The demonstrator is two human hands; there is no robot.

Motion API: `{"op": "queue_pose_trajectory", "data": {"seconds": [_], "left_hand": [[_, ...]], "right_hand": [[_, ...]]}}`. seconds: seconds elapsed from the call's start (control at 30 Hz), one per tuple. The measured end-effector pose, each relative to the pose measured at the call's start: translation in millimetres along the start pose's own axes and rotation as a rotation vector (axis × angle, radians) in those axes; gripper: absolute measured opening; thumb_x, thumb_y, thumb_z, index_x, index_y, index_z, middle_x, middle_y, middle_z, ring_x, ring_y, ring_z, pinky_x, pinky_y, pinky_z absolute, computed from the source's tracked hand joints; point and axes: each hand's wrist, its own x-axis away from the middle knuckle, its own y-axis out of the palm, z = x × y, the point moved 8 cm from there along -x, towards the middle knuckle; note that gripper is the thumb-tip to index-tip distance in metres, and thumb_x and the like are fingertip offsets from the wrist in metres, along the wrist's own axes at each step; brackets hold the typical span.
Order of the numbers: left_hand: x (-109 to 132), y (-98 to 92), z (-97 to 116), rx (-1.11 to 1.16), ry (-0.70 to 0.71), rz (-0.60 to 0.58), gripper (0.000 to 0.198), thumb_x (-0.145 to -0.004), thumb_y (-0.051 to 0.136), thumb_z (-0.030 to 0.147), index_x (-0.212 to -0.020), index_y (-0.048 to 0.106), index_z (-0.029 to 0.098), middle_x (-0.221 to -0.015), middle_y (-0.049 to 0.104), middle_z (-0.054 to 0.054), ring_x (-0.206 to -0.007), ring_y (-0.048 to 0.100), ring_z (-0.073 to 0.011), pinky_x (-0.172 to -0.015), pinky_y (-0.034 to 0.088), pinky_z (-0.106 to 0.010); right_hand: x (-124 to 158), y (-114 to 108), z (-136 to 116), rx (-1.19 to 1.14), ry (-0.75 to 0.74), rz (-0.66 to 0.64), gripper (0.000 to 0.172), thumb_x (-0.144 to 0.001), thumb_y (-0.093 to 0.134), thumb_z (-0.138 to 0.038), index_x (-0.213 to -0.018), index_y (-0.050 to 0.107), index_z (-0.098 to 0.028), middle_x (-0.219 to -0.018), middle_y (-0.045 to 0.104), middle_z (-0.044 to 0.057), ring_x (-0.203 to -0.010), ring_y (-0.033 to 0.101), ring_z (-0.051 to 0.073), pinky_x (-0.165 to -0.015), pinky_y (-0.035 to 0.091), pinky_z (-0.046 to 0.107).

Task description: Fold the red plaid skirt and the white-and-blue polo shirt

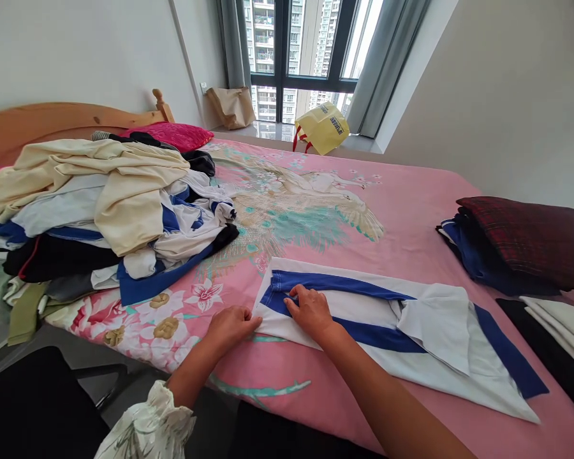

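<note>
A white and blue shirt (363,305) lies folded into a long strip on the bed in front of me, with a white flap turned over its right part. At its near left corner my left hand (233,326) is closed, thumb and fingertips pinching the white edge. My right hand (310,311) rests on top of the shirt near the same end, over the blue band. Its fingers are slightly bent, with thumb and forefinger apart, touching the cloth.
A large heap of mixed clothes (100,210) covers the bed's left side. Stacked folded clothes (530,242) and more folded garments (559,331) lie at the right. A yellow bag (323,127) and a brown paper bag (232,107) stand by the window. A black chair (33,401) is at lower left.
</note>
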Motion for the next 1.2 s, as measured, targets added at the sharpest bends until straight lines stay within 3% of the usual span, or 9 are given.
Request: {"op": "queue_pose_trajectory", "data": {"seconds": [0.1,0.23,0.37,0.47,0.6,0.8,0.97,1.2], "left_hand": [[1,-0.2,2,-0.026,0.013,0.033,0.038,-0.079,0.042,0.050,-0.057,0.052,0.020,-0.058,0.056,0.000,-0.060,0.053,-0.0166,-0.055,0.024,-0.027],[3,0.3,-1,-0.053,-0.003,0.118,0.027,-0.077,0.048,0.045,-0.070,0.056,0.021,-0.068,0.063,-0.001,-0.067,0.057,-0.0171,-0.058,0.028,-0.027],[7,-0.5,-1,-0.051,-0.009,0.182,0.024,-0.077,0.051,0.044,-0.079,0.056,0.021,-0.077,0.065,-0.001,-0.072,0.059,-0.0176,-0.062,0.032,-0.027],[6,-2.6,1,-0.017,0.006,0.196,0.033,-0.080,0.047,0.052,-0.075,0.057,0.020,-0.080,0.066,-0.003,-0.076,0.060,-0.0193,-0.065,0.034,-0.029],[-6,-11.8,9,-0.018,0.058,0.259,0.033,-0.084,0.044,0.047,-0.074,0.061,0.020,-0.086,0.066,-0.005,-0.086,0.059,-0.0210,-0.073,0.037,-0.034],[-39,-17.2,36,-0.104,0.177,0.288,0.027,-0.082,0.051,0.037,-0.100,0.064,0.022,-0.103,0.061,-0.009,-0.102,0.055,-0.0252,-0.087,0.035,-0.041],[-55,-12.6,44,-0.063,0.201,0.244,0.021,-0.073,0.057,0.027,-0.093,0.064,0.022,-0.098,0.061,-0.009,-0.098,0.057,-0.0265,-0.085,0.036,-0.041],[-52,-11.4,43,0.124,0.229,0.255,0.009,-0.073,0.052,0.019,-0.079,0.059,0.022,-0.081,0.066,0.002,-0.080,0.060,-0.0153,-0.074,0.039,-0.029]], "right_hand": [[5,-3,4,0.019,-0.006,-0.001,0.027,-0.091,0.040,-0.040,-0.096,0.059,-0.022,-0.089,0.067,0.005,-0.090,0.059,0.022,-0.078,0.034,0.034],[7,-4,4,0.104,-0.038,0.023,0.017,-0.085,0.050,-0.032,-0.094,0.058,-0.019,-0.092,0.064,0.007,-0.092,0.055,0.024,-0.079,0.034,0.035],[2,-13,-14,0.107,-0.193,0.201,0.021,-0.081,0.053,-0.024,-0.102,0.057,-0.022,-0.105,0.059,0.007,-0.101,0.048,0.023,-0.084,0.033,0.034],[-9,-9,-31,0.094,-0.285,0.211,0.028,-0.079,0.055,-0.024,-0.107,0.057,-0.023,-0.109,0.058,0.007,-0.105,0.047,0.024,-0.087,0.033,0.035],[-28,2,-34,0.065,-0.242,0.143,0.021,-0.085,0.049,-0.027,-0.103,0.060,-0.022,-0.104,0.061,0.008,-0.101,0.052,0.022,-0.083,0.036,0.035],[-41,-9,-11,-0.283,-0.155,0.267,0.022,-0.087,0.043,-0.024,-0.099,0.061,-0.018,-0.094,0.064,0.006,-0.090,0.058,0.017,-0.082,0.042,0.028],[-36,-15,-17,-0.336,-0.246,0.297,0.021,-0.087,0.048,-0.026,-0.096,0.066,-0.020,-0.093,0.064,0.005,-0.091,0.057,0.016,-0.086,0.043,0.027],[-31,-17,-20,-0.329,-0.248,0.318,0.021,-0.088,0.048,-0.026,-0.097,0.066,-0.021,-0.093,0.065,0.005,-0.093,0.056,0.017,-0.088,0.043,0.029]]}}
